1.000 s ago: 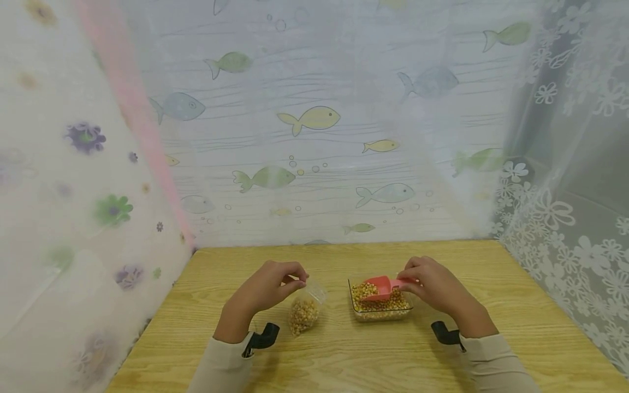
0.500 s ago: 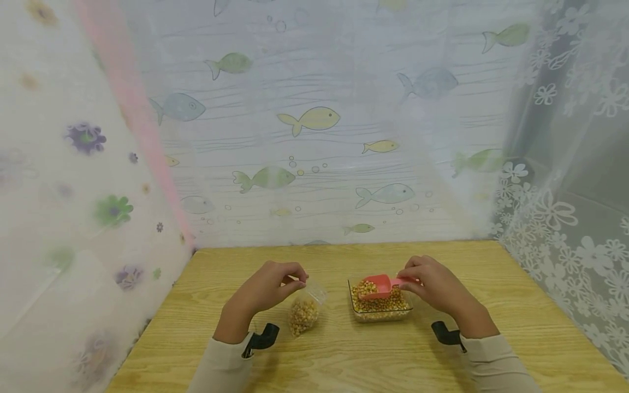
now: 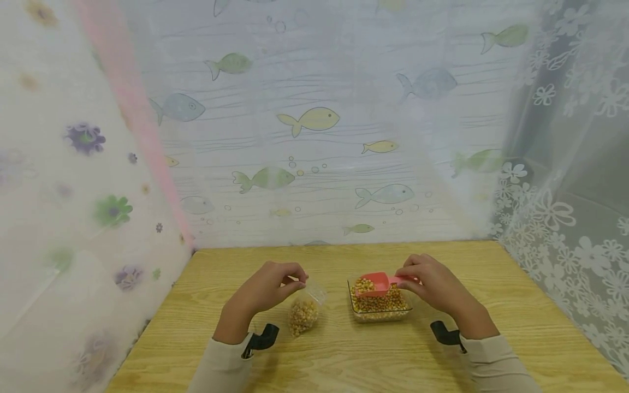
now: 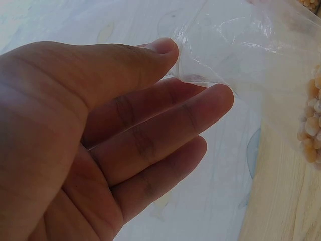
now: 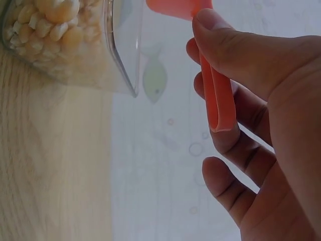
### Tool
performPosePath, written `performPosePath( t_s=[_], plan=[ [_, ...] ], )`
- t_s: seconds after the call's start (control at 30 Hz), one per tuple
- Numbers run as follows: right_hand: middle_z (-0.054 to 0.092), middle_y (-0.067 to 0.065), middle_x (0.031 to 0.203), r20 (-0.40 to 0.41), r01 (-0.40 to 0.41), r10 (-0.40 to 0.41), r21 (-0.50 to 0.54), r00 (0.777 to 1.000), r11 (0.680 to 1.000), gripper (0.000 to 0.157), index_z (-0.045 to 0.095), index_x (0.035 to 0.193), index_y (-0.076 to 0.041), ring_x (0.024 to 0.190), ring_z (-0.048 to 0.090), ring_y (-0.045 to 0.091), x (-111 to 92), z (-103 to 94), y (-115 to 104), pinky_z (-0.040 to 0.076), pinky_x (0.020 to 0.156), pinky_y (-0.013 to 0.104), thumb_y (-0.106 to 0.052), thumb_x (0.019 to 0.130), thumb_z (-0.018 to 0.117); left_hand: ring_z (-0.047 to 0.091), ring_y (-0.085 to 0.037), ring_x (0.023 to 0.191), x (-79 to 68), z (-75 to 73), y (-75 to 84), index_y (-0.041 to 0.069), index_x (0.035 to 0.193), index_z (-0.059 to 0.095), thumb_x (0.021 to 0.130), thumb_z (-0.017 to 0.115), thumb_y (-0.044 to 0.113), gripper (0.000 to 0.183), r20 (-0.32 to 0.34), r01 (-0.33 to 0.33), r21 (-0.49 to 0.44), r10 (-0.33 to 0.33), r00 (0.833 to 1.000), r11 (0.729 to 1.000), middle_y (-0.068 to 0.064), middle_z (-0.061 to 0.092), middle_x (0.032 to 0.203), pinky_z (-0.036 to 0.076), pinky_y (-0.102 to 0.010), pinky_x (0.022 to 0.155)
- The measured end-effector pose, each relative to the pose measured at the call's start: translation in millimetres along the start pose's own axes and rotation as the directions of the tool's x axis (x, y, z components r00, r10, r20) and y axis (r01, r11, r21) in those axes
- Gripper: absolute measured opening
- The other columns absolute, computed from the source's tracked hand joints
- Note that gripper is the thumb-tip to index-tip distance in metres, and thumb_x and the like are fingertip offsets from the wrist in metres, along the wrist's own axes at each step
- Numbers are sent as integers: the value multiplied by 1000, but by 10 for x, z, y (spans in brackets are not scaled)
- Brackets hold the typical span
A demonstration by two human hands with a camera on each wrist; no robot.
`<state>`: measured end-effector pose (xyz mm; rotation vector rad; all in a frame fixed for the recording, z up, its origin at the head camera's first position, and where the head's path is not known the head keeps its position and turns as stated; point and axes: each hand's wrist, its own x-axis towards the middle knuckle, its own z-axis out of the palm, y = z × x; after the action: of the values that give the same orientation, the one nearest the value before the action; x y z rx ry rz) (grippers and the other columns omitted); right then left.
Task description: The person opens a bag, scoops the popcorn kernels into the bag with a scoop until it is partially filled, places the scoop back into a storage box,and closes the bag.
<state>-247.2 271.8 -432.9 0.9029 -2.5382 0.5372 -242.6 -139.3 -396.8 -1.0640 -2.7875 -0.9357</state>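
My left hand [image 3: 270,286] pinches the top edge of a clear plastic bag [image 4: 235,37] between thumb and forefinger. Corn kernels [image 3: 303,314] fill the bag's lower part, which rests on the table. In my right hand [image 3: 432,284] is the handle of a red-pink scoop [image 3: 378,284], gripped by thumb and fingers; the right wrist view shows the looped handle [image 5: 219,98] between them. Kernels lie in the scoop's front half. It is held over a clear rectangular container [image 3: 382,316] of corn kernels, right of the bag.
The wooden table [image 3: 334,363] runs back to a curtain [image 3: 314,207] printed with fish. Flower-patterned sheets hang on the left [image 3: 93,262] and right [image 3: 570,262] sides.
The scoop has risen slightly and shifted a little to the left above the container, with kernels in it. My left hand and the bag stay where they were.
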Motion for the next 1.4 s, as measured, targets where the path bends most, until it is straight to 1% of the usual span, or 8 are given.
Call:
performPosePath(
  t_s=[0.27,0.5,0.77,0.9,1.17,1.4],
  plan=[
    [60,-15,90,-12,12,-12,-6,1000,1000,10,80,100,-22,80,50,5,18,-18,-47,46,67,26,-19,91,81,76,-14,101,-3,-8,26,20,106,71,104,65,21,6,8,6,-21,-6,1000,1000,-1,74,118,61,-29,85],
    [60,-14,91,-11,17,-17,2,1000,1000,11,80,101,-21,80,49,5,46,-35,-101,45,68,26,-20,90,81,76,-14,101,-5,-10,28,20,107,71,104,65,21,6,7,5,-17,-5,1000,1000,-1,74,118,61,-28,84],
    [62,-16,93,-4,-3,3,46,1000,999,11,80,103,-22,84,53,5,76,-22,-145,48,71,28,-22,91,80,76,-15,101,5,-9,16,18,108,71,104,65,21,8,0,-15,-19,15,1000,1000,-2,75,117,61,-28,85],
    [62,-16,94,0,-3,3,57,1000,998,11,80,103,-22,84,53,5,88,-19,-168,47,70,27,-23,92,79,77,-16,100,2,-4,8,18,108,71,104,66,21,8,-2,-20,-17,20,1000,1000,-3,74,118,62,-28,84],
    [63,-14,95,-34,38,-36,52,999,998,11,80,103,-21,85,52,5,172,10,-229,47,71,28,-22,92,80,76,-14,100,2,-3,7,19,108,71,104,65,21,7,-4,-18,-5,18,1000,1000,0,74,116,61,-27,85],
    [64,-12,96,-36,60,-59,34,998,998,11,80,102,-20,88,54,8,262,20,-300,49,74,30,-23,91,81,76,-13,100,11,-3,0,19,108,71,104,66,22,7,0,-2,-7,2,1000,1000,1,74,116,61,-27,85]
  ],
)
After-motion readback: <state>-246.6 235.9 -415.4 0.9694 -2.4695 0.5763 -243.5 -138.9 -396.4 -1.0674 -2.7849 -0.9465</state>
